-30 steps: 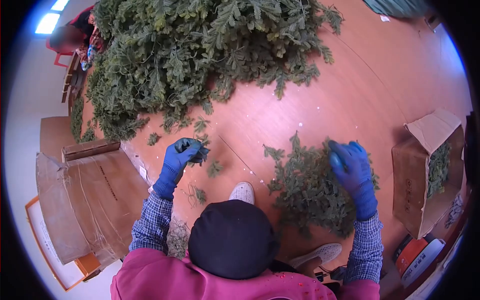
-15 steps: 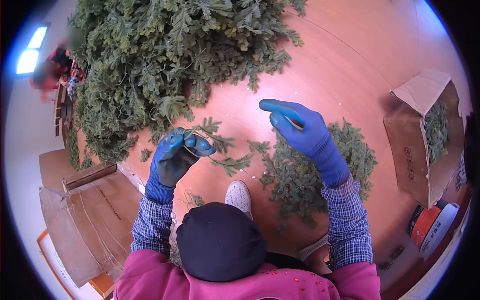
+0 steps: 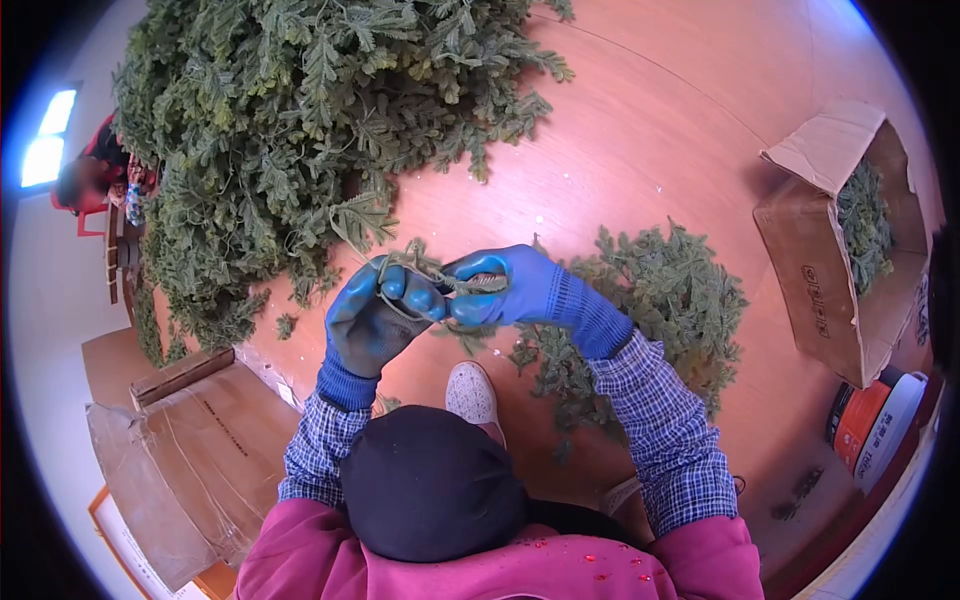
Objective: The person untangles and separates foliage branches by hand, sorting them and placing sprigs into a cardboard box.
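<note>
My left hand (image 3: 378,315), in a blue-coated work glove, is closed around the thin stem of a green artificial-looking fir sprig (image 3: 425,262). Close against it on the right, my right hand (image 3: 518,288), gloved the same way, pinches the sprig's needled end between thumb and fingers. The fingertips of both hands almost meet, and the fingers partly hide the sprig. Above and left of them rises a large heap of fir greenery (image 3: 270,130). Below and right of my right hand lies a smaller pile of sprigs (image 3: 660,310) on the floor.
At the right stands an open cardboard box (image 3: 805,275) with greenery inside, near an orange and white tub (image 3: 872,425). Flattened cardboard (image 3: 190,460) lies at lower left. A shoe (image 3: 470,392) shows below my hands. Another person (image 3: 95,175) is at far left.
My right hand has moved left from above the smaller pile to my left hand and closed on the sprig. My left hand keeps its hold. The view has shifted slightly.
</note>
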Available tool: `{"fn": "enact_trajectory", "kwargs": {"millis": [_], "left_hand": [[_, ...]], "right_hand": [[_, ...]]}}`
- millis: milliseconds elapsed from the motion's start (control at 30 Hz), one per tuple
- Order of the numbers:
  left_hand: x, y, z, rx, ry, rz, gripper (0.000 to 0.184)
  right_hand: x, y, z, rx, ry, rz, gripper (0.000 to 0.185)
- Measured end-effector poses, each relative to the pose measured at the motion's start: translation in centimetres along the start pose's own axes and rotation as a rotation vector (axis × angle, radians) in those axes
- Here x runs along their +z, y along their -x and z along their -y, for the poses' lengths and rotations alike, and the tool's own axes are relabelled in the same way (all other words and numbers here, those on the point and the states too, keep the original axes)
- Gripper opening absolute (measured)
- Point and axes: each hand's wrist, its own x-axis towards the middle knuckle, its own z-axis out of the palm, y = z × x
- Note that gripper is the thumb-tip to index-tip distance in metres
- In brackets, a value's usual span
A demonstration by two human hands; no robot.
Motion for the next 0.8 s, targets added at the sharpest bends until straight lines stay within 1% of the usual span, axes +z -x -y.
{"fn": "enact_trajectory", "kwargs": {"millis": [67, 100, 133, 200, 233, 267, 300, 333, 400, 433, 467, 533, 600, 633, 667, 733, 767, 800], "left_hand": [[-0.5, -0.3, 0.6, 0.045, 0.054, 0.023, 0.027], [0.1, -0.6, 0.6, 0.032, 0.054, -0.026, 0.026], [-0.2, -0.7, 0.6, 0.032, 0.056, -0.030, 0.026], [-1.1, -0.8, 0.6, -0.028, -0.064, -0.168, 0.024], [-1.5, -0.7, 0.7, -0.007, -0.234, -0.279, 0.025], [-1.5, -0.8, 0.8, -0.005, -0.232, -0.280, 0.025], [-1.4, -0.9, 1.1, -0.010, -0.384, -0.380, 0.026], [-1.1, -1.2, 1.4, -0.017, -0.536, -0.477, 0.027], [-0.8, -1.8, 2.4, -0.036, -0.498, -0.482, 0.028], [-1.6, -2.0, 3.2, 0.035, -0.391, -0.455, 0.029], [-1.9, -2.4, 3.7, 0.105, -0.285, -0.426, 0.030], [-1.5, -2.9, 4.7, 0.120, -0.243, -0.434, 0.032], [-1.6, -3.1, 5.7, 0.126, 0.043, -0.391, 0.033], [-1.2, -3.3, 6.3, 0.147, -0.069, -0.434, 0.031], [-1.3, -3.2, 6.5, 0.141, -0.069, -0.435, 0.031], [-1.7, -3.5, 7.3, 0.268, 0.064, -0.224, 0.029], [-2.2, -2.8, 7.4, 0.217, 0.109, -0.376, 0.024], [-2.2, -2.1, 7.1, 0.213, 0.114, -0.368, 0.024]], "right_hand": [[0.9, 0.0, -1.2, 0.272, -0.473, -0.061, 0.044], [0.7, 0.4, -1.7, 0.243, -0.787, -0.091, 0.035], [0.7, 0.7, -2.0, 0.247, -0.790, -0.090, 0.035], [0.8, 1.2, -1.9, 0.259, -0.697, -0.181, 0.029], [0.2, 1.7, -1.5, 0.263, -0.697, -0.180, 0.029], [-0.6, 2.3, -1.0, 0.288, -0.436, -0.191, 0.029], [-1.1, 2.6, -0.7, 0.308, -0.175, -0.199, 0.028], [-1.1, 2.7, -0.7, 0.308, -0.174, -0.201, 0.028], [-1.1, 3.1, -1.0, 0.271, -0.318, -0.085, 0.027], [-0.9, 3.2, -2.0, 0.271, -0.317, -0.091, 0.027], [-0.6, 3.0, -3.7, 0.227, -0.252, -0.072, 0.027], [-0.1, 2.8, -5.1, 0.179, -0.183, -0.059, 0.026], [1.0, 2.5, -5.3, 0.147, -0.126, -0.080, 0.025], [1.5, 2.5, -4.9, 0.210, -0.207, -0.043, 0.025], [2.1, 2.7, -5.0, 0.212, -0.210, -0.047, 0.025], [2.9, 3.0, -4.7, 0.159, -0.692, -0.083, 0.025], [3.3, 3.5, -4.2, 0.257, -0.697, -0.100, 0.024], [3.4, 3.9, -3.5, 0.256, -0.692, -0.109, 0.024]]}}
